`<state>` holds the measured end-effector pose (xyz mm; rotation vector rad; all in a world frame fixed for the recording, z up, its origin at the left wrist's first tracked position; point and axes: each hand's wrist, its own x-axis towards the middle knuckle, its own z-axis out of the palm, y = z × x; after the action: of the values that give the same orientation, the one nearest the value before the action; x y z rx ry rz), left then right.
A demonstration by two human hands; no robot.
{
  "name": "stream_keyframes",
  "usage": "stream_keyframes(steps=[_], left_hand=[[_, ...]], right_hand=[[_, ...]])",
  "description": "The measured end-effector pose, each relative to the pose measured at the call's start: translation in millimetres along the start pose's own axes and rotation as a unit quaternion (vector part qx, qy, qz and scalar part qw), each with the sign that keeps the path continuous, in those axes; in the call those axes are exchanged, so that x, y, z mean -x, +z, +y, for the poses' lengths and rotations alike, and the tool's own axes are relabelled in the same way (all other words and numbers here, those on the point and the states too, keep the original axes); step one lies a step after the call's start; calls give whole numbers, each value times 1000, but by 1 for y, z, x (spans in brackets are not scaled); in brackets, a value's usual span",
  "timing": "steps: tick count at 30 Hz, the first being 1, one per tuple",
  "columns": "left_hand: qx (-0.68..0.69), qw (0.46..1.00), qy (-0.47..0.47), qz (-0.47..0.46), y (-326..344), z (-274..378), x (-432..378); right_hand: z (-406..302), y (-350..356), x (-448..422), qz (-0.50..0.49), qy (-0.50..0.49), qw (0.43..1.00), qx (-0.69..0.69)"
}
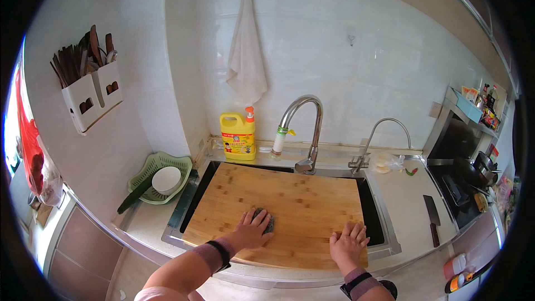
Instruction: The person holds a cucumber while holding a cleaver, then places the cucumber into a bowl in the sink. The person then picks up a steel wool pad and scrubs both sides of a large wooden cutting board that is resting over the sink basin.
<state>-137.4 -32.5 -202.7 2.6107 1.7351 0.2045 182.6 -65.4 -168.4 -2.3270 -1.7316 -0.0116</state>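
Note:
A large bamboo cutting board [292, 205] lies across the sink [386, 234], with dark basin showing past its left and right ends. My left hand [250, 230] presses a dark grey scouring pad [270, 223] onto the board's surface, left of its middle; the palm and fingers hide part of the pad. Near the board's front right corner, my right hand [349, 242] rests palm down on the wood, fingers slightly spread and holding nothing.
Behind the board stand a chrome faucet [317, 133], a smaller tap [376, 133] and a yellow detergent jug [237, 136]. A green basket [184, 175] holds a white bowl [166, 179] and a cucumber [136, 195]. Right of the sink lies a cleaver [431, 211], beside a stove [449, 188].

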Motion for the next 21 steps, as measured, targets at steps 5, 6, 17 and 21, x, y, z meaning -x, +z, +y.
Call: stream_keyframes(steps=[5,6,17,21], left_hand=[[-142,988,63,11,24,-80,35],[-188,980,67,2,3,-90,29],[-80,976,69,189,15,-12,1],[-170,969,145,106,-3,-54,34]], right_hand=[[-1,-2,2,-8,-10,1000,-4],[3,-4,0,-8,0,1000,4],[1,-6,1,-8,3,1000,-14],[4,-5,2,0,-5,1000,0]])
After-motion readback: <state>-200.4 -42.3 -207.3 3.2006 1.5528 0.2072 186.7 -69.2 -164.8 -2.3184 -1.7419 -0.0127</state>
